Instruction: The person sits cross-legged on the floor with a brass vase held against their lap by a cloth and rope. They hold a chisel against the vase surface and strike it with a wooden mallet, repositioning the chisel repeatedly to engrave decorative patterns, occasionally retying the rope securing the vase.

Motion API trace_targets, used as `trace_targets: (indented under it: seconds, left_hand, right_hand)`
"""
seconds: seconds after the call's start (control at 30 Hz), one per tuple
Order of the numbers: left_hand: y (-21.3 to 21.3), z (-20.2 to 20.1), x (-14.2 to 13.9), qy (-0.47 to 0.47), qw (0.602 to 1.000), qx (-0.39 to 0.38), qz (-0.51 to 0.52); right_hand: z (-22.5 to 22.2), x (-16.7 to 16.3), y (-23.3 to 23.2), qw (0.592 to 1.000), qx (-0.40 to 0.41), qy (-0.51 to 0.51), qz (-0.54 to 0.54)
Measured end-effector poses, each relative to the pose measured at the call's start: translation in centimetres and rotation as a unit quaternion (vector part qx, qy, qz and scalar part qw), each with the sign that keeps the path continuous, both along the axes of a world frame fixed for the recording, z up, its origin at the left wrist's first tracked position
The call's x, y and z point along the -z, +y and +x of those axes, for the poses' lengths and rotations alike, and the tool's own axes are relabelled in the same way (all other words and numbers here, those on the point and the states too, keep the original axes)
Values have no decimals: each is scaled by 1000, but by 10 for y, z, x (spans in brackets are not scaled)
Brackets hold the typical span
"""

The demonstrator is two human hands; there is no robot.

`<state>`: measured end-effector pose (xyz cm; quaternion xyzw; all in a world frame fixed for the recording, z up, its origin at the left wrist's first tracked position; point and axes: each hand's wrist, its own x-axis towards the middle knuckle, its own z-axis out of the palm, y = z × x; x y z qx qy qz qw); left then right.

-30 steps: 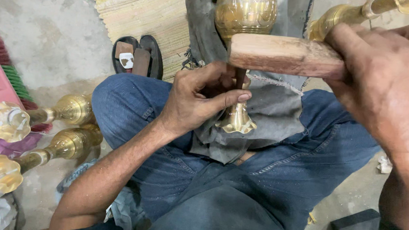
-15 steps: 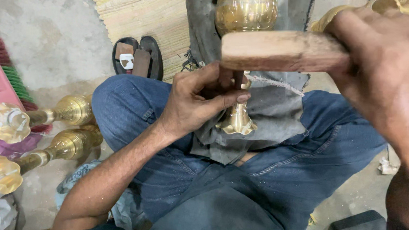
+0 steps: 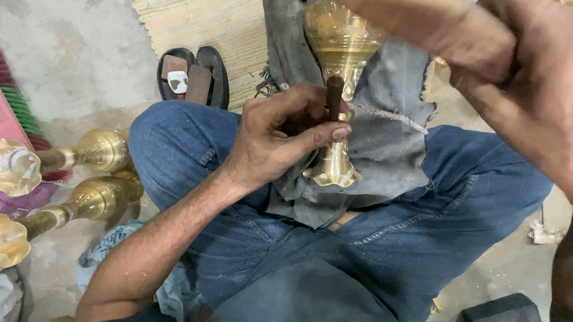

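The left hand [image 3: 281, 137] grips a short dark metal punch [image 3: 334, 97] against the fluted golden brass vase [image 3: 337, 84], which lies on grey cloth [image 3: 397, 122] across the lap. The right hand [image 3: 547, 92] clenches a blurred wooden mallet [image 3: 411, 18] above.

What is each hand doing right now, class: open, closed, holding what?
Left hand: closed on a dark punch set against the brass vase.
Right hand: closed on a wooden mallet, raised and blurred.

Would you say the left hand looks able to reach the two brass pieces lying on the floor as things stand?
Probably not at once: the left hand is closed around a dark rod against the brass vessel on the lap. The floor towards the two brass pieces looks unobstructed.
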<state>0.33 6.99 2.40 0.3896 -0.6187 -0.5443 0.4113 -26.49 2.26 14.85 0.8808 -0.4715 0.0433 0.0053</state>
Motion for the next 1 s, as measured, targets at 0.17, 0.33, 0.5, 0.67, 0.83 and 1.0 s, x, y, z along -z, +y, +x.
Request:
trace_targets:
  seconds: [0.17, 0.33, 0.5, 0.67, 0.83, 1.0]
  left_hand:
    - [0, -1, 1, 16, 999, -5, -27]
    - [0, 0, 2, -3, 1000, -15, -23]
    - [1, 1, 4, 14, 1000, -7, -7]
    - [1, 1, 8, 8, 1000, -10, -23]
    - [-1, 0, 10, 7, 999, -6, -31]
    - [-2, 0, 9, 21, 998, 0, -67]
  right_hand:
    - [11, -6, -2, 1000, -8, 6, 3]
    - [13, -12, -3, 998, -31, 49, -21]
    - [20, -11, -5, 997, 60, -29, 49]
    - [31, -14, -15, 968, 60, -188, 155]
    - [23, -12, -13, 995, 67, 30, 68]
    - [18, -8, -12, 999, 6, 8, 42]
